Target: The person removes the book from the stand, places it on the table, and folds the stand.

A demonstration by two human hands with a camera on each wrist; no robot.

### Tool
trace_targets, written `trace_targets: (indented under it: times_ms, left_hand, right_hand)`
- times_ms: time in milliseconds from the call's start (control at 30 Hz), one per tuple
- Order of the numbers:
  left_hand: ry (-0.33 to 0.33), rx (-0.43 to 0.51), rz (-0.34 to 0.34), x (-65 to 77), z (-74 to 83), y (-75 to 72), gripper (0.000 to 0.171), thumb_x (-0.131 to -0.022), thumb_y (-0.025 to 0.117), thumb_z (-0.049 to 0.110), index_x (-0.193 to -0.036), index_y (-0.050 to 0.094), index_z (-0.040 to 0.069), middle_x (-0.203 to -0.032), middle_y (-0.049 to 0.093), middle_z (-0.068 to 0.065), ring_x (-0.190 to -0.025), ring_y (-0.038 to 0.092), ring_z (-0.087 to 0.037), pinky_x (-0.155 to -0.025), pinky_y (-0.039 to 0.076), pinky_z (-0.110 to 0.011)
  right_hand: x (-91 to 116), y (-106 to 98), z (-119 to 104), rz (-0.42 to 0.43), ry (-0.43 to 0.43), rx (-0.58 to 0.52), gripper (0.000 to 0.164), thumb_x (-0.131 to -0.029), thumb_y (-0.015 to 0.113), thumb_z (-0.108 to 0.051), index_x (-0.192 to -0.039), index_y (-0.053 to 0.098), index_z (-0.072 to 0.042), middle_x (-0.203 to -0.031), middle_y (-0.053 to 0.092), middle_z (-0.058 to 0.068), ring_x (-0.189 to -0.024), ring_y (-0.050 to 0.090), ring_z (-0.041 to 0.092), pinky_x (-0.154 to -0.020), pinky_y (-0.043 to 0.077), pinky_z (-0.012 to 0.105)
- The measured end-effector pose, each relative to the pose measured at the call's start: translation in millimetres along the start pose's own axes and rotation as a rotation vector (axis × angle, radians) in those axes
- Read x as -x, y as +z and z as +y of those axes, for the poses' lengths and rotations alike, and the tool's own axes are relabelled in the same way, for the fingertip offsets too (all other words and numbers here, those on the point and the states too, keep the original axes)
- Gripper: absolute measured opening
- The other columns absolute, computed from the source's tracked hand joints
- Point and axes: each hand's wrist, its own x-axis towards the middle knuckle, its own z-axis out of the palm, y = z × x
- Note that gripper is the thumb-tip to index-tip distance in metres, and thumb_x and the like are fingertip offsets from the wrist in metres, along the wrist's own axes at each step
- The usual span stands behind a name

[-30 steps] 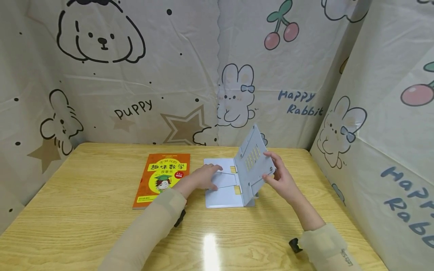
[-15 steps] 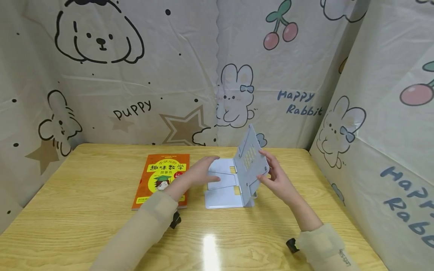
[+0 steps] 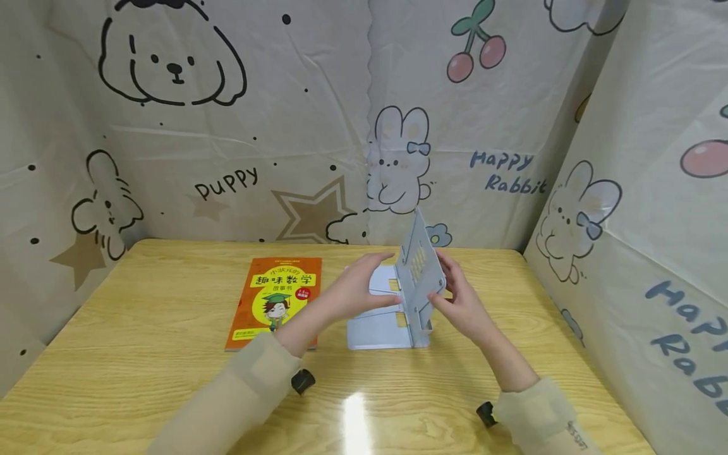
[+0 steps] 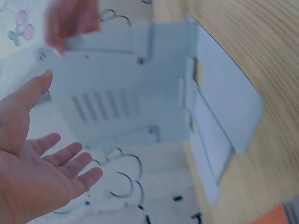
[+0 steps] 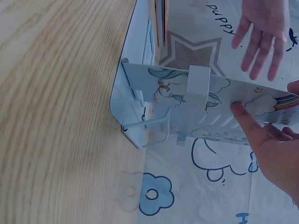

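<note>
A pale blue metal book stand (image 3: 378, 336) rests on the table, its slotted panel raised steeply from the flat base. My right hand (image 3: 466, 311) holds the panel's right edge, thumb on the near face and fingers behind. Cartoon prints, a white clip piece and a wire support (image 5: 168, 126) show on the panel's other side in the right wrist view. Over the base hovers my left hand (image 3: 355, 287), fingers and thumb spread toward the panel. In the left wrist view its palm and straight fingers (image 4: 70, 151) hold nothing.
An orange children's book (image 3: 241, 313) lies left of the stand, partly behind my left forearm. The wooden table (image 3: 142, 366) runs back to a cartoon-printed cloth (image 3: 307, 139), which also hangs along the right side. Small black devices (image 3: 303, 381) sit at both wrists.
My left hand has come up off the base and moved right toward the panel. With my right hand on it, the panel has tilted left, becoming steeper.
</note>
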Motion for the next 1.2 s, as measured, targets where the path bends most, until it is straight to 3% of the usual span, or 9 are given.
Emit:
trace_targets:
  times_ms: [267,467,600,900,1200]
  left_hand:
    - [0.015,0.139,0.041,6.0,22.9,3.8,0.08,-0.082,0.071,0.042,-0.148,0.03,0.02,-0.15,0.035,-0.002,-0.136,0.035,-0.025,-0.106,0.037,-0.048]
    - [0.028,0.163,0.039,4.7,30.5,5.0,0.08,-0.083,0.069,0.046,-0.148,0.029,0.02,-0.148,0.038,-0.004,-0.134,0.038,-0.024,-0.105,0.038,-0.048]
    - [0.006,0.192,0.032,2.7,31.6,4.3,0.08,-0.083,0.068,0.046,-0.148,0.03,0.02,-0.146,0.041,-0.006,-0.134,0.038,-0.024,-0.105,0.037,-0.05]
    - [-0.011,0.204,0.046,1.2,28.7,4.5,0.076,-0.083,0.069,0.043,-0.146,0.034,0.02,-0.148,0.038,-0.003,-0.136,0.036,-0.024,-0.107,0.036,-0.049]
    - [0.0,0.184,0.078,0.5,22.8,4.6,0.072,-0.083,0.071,0.039,-0.144,0.038,0.018,-0.147,0.04,-0.001,-0.133,0.039,-0.022,-0.105,0.038,-0.046]
  right_hand:
    - [-1,13,-8,0.034,-0.03,0.036,0.067,-0.09,0.054,0.002,-0.148,0.025,-0.012,-0.151,0.031,0.016,-0.13,0.04,0.041,-0.087,0.05,0.052]
    - [-2,24,-14,0.053,-0.061,0.07,0.062,-0.092,0.059,-0.007,-0.146,0.03,-0.011,-0.149,0.035,0.015,-0.128,0.044,0.041,-0.084,0.053,0.049]
    - [-2,29,-15,0.049,-0.077,0.081,0.06,-0.092,0.06,-0.011,-0.145,0.032,-0.01,-0.148,0.036,0.015,-0.128,0.044,0.04,-0.085,0.053,0.047]
    - [-4,37,-14,0.051,-0.052,0.084,0.063,-0.089,0.061,-0.003,-0.145,0.034,-0.01,-0.149,0.037,0.011,-0.128,0.045,0.036,-0.086,0.053,0.042]
    - [0,32,-12,-0.078,-0.036,0.036,0.066,-0.09,0.061,-0.004,-0.147,0.028,-0.008,-0.152,0.029,0.012,-0.134,0.038,0.033,-0.09,0.052,0.036]
